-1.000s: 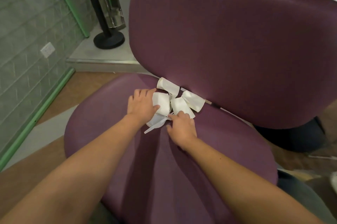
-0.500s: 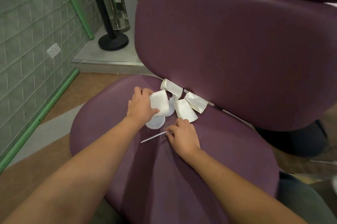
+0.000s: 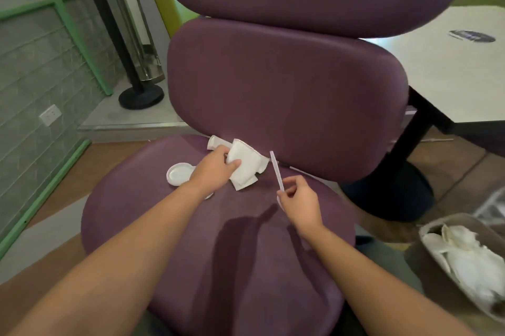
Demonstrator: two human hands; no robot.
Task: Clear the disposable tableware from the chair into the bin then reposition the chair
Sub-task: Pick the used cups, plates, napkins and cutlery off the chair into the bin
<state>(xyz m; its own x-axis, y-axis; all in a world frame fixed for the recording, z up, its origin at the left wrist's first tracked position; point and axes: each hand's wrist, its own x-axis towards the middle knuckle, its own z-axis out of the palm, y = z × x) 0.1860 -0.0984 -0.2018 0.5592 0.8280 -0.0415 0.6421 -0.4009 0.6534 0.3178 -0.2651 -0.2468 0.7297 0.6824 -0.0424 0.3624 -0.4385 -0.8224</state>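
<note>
While my left hand (image 3: 216, 169) closes around a bunch of crumpled white cups (image 3: 246, 169) at the back of the seat, my right hand (image 3: 299, 200) pinches a thin plastic utensil (image 3: 276, 171), lifted clear of the cushion. One more cup (image 3: 216, 142) lies against the backrest and a round lid (image 3: 179, 174) sits just beside my left wrist. Off to my right, the bin (image 3: 461, 222) already holds white waste. I'd judge clearing is partway done; the purple chair (image 3: 287, 100) is not yet repositioned.

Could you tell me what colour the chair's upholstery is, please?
Dark purple, plain with no pattern; the chair shows clearly in the head view.
</note>
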